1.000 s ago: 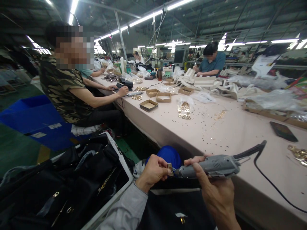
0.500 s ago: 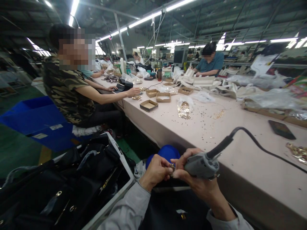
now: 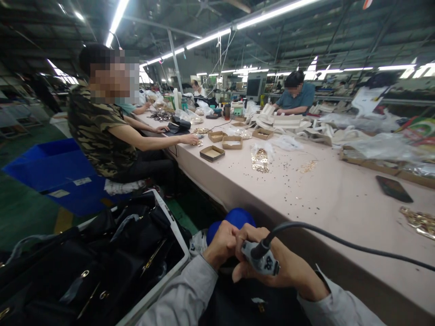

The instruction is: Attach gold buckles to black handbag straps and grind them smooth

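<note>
My right hand [image 3: 285, 262] is wrapped round a grey corded electric screwdriver [image 3: 261, 260], its cable end towards me and its tip hidden behind my fingers. Against it, my left hand [image 3: 222, 242] is closed in a pinch. The small gold-coloured metal fitting seen in those fingers a moment ago is hidden now. Below both hands a black bag [image 3: 238, 299] lies across my lap, with a small gold piece and a white scrap on its front. The screwdriver's black cable [image 3: 326, 235] runs off to the right over the table edge.
A white crate [image 3: 170, 217] of black bags stands at left. On the pink-covered table [image 3: 238, 181] are cardboard trays [image 3: 212, 153], a bag of gold fittings [image 3: 261, 158], scattered small screws, a phone [image 3: 394, 189] and more fittings [image 3: 416, 219]. A co-worker in camouflage [image 3: 98, 131] sits at left.
My right hand has turned the screwdriver so its cable end faces me, and drawn it leftward and lower against my left hand. The metal fitting has gone from sight. The view shifted slightly.
</note>
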Tool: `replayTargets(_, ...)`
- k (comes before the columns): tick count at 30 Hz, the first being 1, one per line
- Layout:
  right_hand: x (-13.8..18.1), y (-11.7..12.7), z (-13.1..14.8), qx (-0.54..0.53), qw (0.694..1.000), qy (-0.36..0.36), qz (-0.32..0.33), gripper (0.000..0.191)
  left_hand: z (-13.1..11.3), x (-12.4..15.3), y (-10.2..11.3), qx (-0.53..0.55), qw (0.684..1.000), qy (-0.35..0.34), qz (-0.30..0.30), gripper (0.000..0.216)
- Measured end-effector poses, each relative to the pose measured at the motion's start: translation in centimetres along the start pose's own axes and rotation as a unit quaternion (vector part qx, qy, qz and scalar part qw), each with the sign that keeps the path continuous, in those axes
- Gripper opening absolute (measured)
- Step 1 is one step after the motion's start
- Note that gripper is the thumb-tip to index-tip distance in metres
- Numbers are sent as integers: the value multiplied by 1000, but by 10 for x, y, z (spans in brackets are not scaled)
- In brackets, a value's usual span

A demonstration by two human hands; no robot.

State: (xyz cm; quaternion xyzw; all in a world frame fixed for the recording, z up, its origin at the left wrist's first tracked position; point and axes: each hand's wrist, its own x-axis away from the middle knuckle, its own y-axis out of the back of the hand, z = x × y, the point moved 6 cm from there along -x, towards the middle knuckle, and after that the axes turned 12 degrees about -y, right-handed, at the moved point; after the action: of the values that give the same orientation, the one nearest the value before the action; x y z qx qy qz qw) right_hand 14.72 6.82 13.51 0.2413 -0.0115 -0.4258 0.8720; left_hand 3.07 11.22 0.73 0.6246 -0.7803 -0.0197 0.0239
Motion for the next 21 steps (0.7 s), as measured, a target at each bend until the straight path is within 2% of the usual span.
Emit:
replayTargets(5, 2, -3, -17, -89, 996, -18, 23, 30, -2, -4, -5, 6, 1000, 1, 8, 41)
replayTargets(7, 3, 6, -26, -163, 985, -39, -27, 34, -2, -5, -7, 10, 1000, 12, 19, 38)
replayTargets(9, 10, 25, -32, -257, 959, -30, -118, 36, 2, -3, -7, 12, 999, 29, 17, 30)
replayTargets(12, 39, 65, -49, -366, 888, 0, -277, 37, 9, 1, -2, 8, 999, 45, 0, 22)
replayTargets(16, 101, 129, -97, -430, 752, -28, -499, 35, 10, 0, 7, -8, 999, 45, -11, 22)
replayTargets(19, 152, 171, -133, -431, 651, -58, -622, 25, -8, 4, 4, -30, 999, 25, 0, 27)
replayTargets(21, 194, 191, -146, -430, 589, -96, -677, 28, -27, 14, 0, -33, 999, 8, 23, 32)
